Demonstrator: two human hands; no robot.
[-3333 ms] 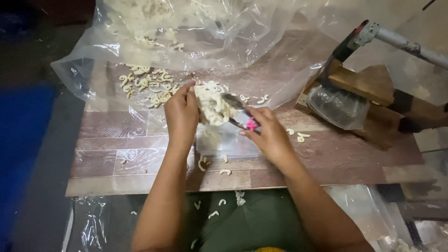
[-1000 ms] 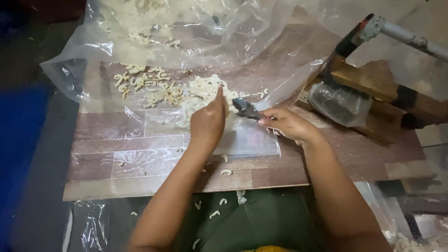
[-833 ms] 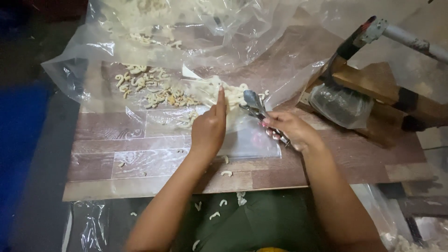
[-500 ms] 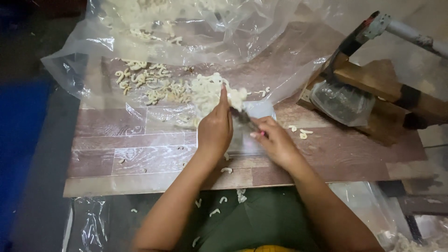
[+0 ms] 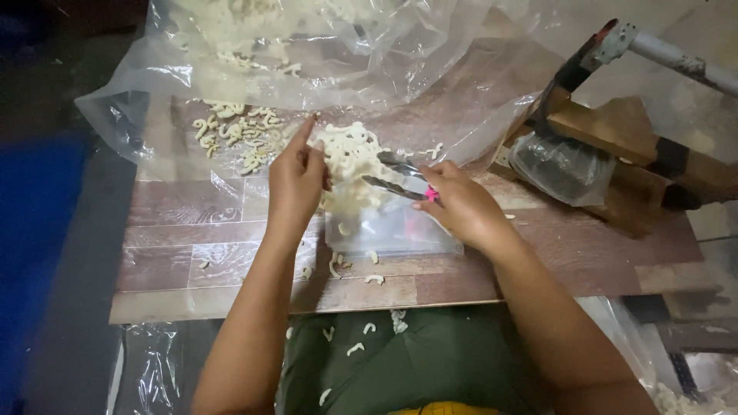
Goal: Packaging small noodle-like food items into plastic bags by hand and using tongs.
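Observation:
My right hand (image 5: 455,206) grips metal tongs (image 5: 393,175) with a pink mark on the handle; their tips reach into a heap of pale curled crackers (image 5: 350,157). My left hand (image 5: 297,178) holds up the mouth of a small clear plastic bag (image 5: 392,230) that lies on the wooden board, index finger pointing away. Some crackers lie inside the small bag. More of the same pieces (image 5: 234,134) are spread on a big clear plastic sheet (image 5: 323,69) at the far side of the board.
A wooden board (image 5: 215,261) with plank pattern serves as the work surface. At right stands a wooden block device with a metal lever arm (image 5: 661,58) and a clear bag (image 5: 557,165) under it. Loose crackers (image 5: 361,338) lie on my green-clad lap.
My left hand moved left and raised the small bag's mouth. The tongs swung back into the cracker heap with their tips apart.

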